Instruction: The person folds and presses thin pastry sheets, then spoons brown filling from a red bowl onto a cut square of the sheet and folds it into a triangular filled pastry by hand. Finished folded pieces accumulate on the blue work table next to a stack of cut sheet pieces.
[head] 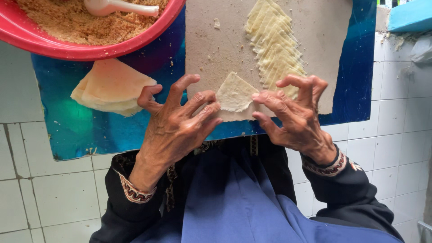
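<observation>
Two hands, one sheet: both of the person's hands work a single small dough wrapper at the near edge of the grey board, about 6 o'clock on that board.
Blue mat: the biggest surface, lying on white floor tiles; it carries the board, the bowl and the spare wrappers. It looks slick, so in my judgement a hard push on the board could slide it.
Red bowl: at 11 o'clock from the hands, holding brown crumbly filling and a white spoon. Its rim overhangs the mat's far edge (a knock from a lifted elbow could tip filling out).
Grey board: dusted with crumbs; the wrapper's near edge reaches the board's lip, so it could slip off onto the mat or lap.
Folded row: finished pale pieces overlapped in a line at 1 o'clock from the hands, just beside the right fingers; a stray finger could disturb the row.
Spare wrappers: a stack of triangular sheets at 9 o'clock, on the mat, just beside the left hand's thumb.
Left hand: fingers curled and spread, tips pressing at the wrapper's left edge, gripping nothing.
Right hand: fingers arched, forefinger tip touching the wrapper's right edge, not closed round it.
Wrapper risk: thin and partly folded, it probably tears or cracks if the two hands pull apart.
</observation>
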Demonstrator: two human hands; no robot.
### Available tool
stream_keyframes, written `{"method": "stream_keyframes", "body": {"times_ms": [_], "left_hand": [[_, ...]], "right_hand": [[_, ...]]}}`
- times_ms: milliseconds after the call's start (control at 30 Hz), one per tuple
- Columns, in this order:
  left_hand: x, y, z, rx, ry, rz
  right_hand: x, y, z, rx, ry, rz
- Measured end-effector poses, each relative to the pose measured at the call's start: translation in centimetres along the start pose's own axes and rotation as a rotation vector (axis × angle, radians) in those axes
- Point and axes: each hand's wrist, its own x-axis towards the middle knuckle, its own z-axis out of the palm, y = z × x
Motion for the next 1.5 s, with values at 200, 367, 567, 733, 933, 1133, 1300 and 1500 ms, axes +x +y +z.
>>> {"method": "stream_keyframes", "body": {"times_ms": [200,367,567,733,933,1133,1300,1500], "left_hand": [[0.5,-0.2,0.3,-0.025,0.059,-0.003],[0.7,-0.6,0.5,0.015,0.104,-0.025],[0.8,-0.9,0.8,0.071,0.122,-0.006],[0.5,-1.1,0.9,0.074,0.115,-0.027],[0.2,-1.0,0.7,0.070,0.115,-0.046],[0.3,-1.2,0.2,0.071,0.131,-0.045],[0.3,-1.1,0.1,0.075,0.132,-0.051],[0.5,-1.1,0.1,0.066,0.136,-0.062]], "right_hand": [[5.7,-0.6,-3.7,0.078,0.002,-0.017],[15.7,-0.6,-3.5,-0.019,0.020,-0.258],[26.2,-1.9,1.7,-0.163,-0.075,-0.425],[27.6,-2.5,2.3,-0.279,-0.270,-0.370],[28.4,-3.0,2.1,-0.328,-0.461,-0.251],[28.8,-3.7,0.5,-0.360,-0.340,-0.415],[28.8,-3.6,-0.2,-0.009,-0.377,-0.312],[29.5,-4.1,1.9,0.076,-0.305,-0.205]]}}
